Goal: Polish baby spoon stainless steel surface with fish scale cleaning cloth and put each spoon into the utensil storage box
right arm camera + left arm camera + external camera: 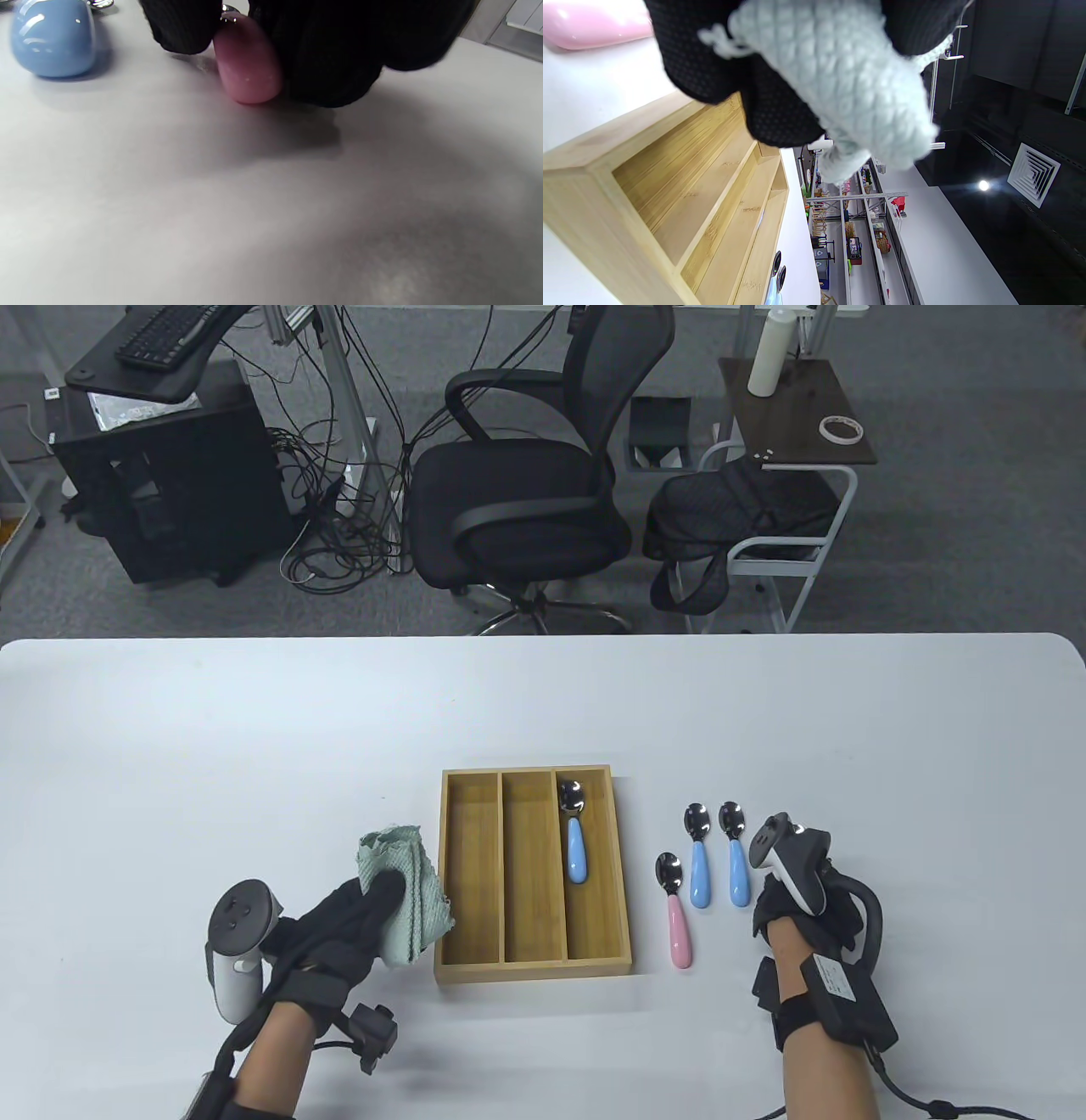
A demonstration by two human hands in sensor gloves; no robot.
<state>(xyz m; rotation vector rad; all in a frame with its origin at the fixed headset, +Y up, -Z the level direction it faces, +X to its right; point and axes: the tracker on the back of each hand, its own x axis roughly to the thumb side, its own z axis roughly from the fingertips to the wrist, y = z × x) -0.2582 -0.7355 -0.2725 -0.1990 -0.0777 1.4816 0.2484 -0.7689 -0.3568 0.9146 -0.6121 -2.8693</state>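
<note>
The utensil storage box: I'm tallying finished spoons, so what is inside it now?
The utensil storage box holds one blue-handled spoon in its rightmost compartment, bowl pointing away from the person. The other two compartments show bare wood, and nothing covers any compartment.

Bamboo storage box [534, 963], three long compartments. Blue-handled spoon [574, 833] lies in its right compartment, bowl at far end. Right of box: pink-handled spoon [674, 909] nearest, then two blue-handled spoons [698, 857] [736, 855], parallel. Pale green scale-textured cloth [405, 895], bunched, just left of box.
</note>
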